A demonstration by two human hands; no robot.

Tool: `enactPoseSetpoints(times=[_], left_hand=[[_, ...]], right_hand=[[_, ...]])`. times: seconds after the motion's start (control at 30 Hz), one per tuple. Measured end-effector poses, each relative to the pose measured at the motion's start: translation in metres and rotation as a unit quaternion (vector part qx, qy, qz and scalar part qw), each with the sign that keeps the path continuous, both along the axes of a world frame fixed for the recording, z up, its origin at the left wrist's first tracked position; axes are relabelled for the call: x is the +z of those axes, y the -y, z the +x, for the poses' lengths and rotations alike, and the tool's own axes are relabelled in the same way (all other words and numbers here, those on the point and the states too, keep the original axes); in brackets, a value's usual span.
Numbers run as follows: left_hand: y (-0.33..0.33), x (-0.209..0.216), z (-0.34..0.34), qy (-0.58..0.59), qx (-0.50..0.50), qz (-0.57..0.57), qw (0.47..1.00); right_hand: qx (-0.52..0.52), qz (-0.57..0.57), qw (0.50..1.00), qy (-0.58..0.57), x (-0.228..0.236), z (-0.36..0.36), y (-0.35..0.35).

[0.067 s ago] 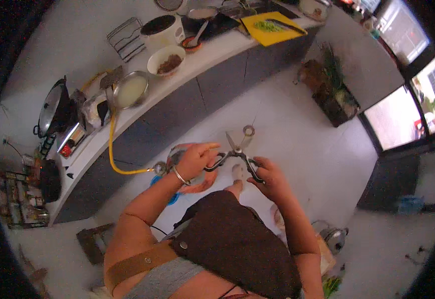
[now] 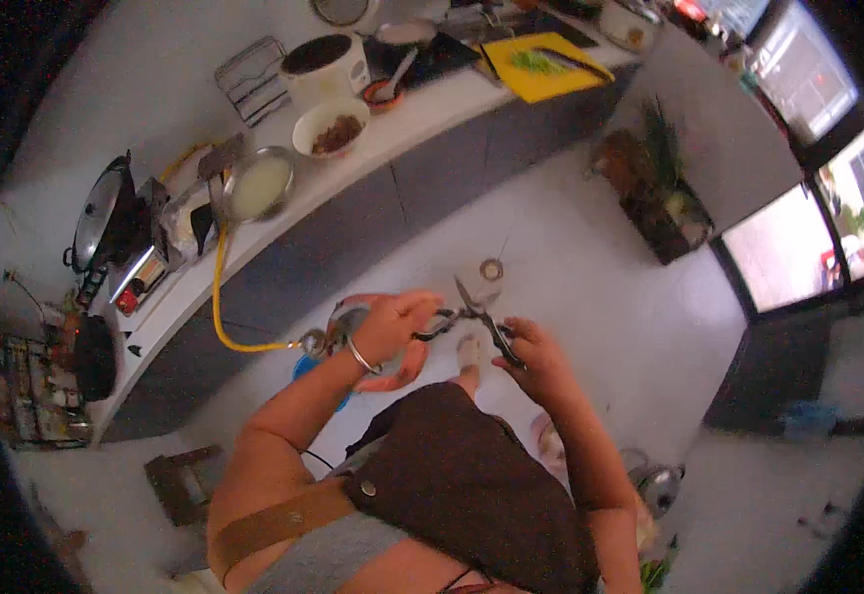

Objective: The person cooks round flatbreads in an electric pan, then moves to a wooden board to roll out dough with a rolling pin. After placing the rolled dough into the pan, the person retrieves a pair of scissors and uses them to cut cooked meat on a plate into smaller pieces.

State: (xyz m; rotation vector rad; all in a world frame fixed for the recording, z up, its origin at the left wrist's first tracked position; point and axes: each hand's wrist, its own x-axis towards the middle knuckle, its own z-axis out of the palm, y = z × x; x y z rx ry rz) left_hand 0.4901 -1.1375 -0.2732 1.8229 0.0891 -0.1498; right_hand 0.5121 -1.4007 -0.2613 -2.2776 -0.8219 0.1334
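Kitchen shears (image 2: 477,313) with dark handles are held between my two hands in front of my apron (image 2: 471,470). Their blades point away from me and stand apart. My left hand (image 2: 397,325), with a bangle at the wrist, is closed on the left handle loop. The right handle is gripped by my right hand (image 2: 534,356), thumb and fingers around it. Beneath my left hand is a reddish-orange ring-like thing (image 2: 407,371), partly hidden by that hand. My foot (image 2: 468,358) shows below the shears.
A yellow hose (image 2: 222,297) runs from the curved counter (image 2: 283,213) to a metal fitting (image 2: 314,343) by my left forearm. A bowl of brown food (image 2: 333,129), pans and a yellow cutting board (image 2: 541,71) stand on the counter. A plant box (image 2: 655,213) stands at the right.
The shears have turned slightly in my hands, and their blade tips have dipped a little toward me. Both hands keep their hold on the handles.
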Motion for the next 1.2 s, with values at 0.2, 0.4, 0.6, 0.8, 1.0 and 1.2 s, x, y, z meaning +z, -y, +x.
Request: enactPoseSetpoints(times=[0.2, 0.4, 0.6, 0.8, 1.0, 1.2], left_hand=[[0.017, 0.012, 0.106, 0.197, -0.094, 0.169, 0.961], [-0.017, 0.035, 0.178, 0.195, 0.008, 0.182, 0.964], [-0.061, 0.077, 0.235, 0.214, 0.157, 0.285, 0.921], [-0.141, 0.135, 0.273, 0.175, 0.303, 0.406, 0.844], [-0.226, 0.107, 0.318, 0.033, 0.342, 0.400, 0.849], [-0.305, 0.033, 0.341, 0.039, 0.288, 0.400, 0.869]], right_hand=[[0.035, 0.027, 0.996, -0.079, 0.002, 0.127, 0.008], [0.061, 0.100, 0.978, -0.173, 0.046, 0.253, -0.013], [0.227, 0.107, 0.968, -0.019, 0.075, 0.374, -0.110], [0.356, 0.173, 0.918, -0.020, 0.115, 0.474, -0.258], [0.425, 0.058, 0.901, 0.064, 0.081, 0.509, -0.383], [0.416, -0.050, 0.907, 0.043, 0.024, 0.513, -0.442]])
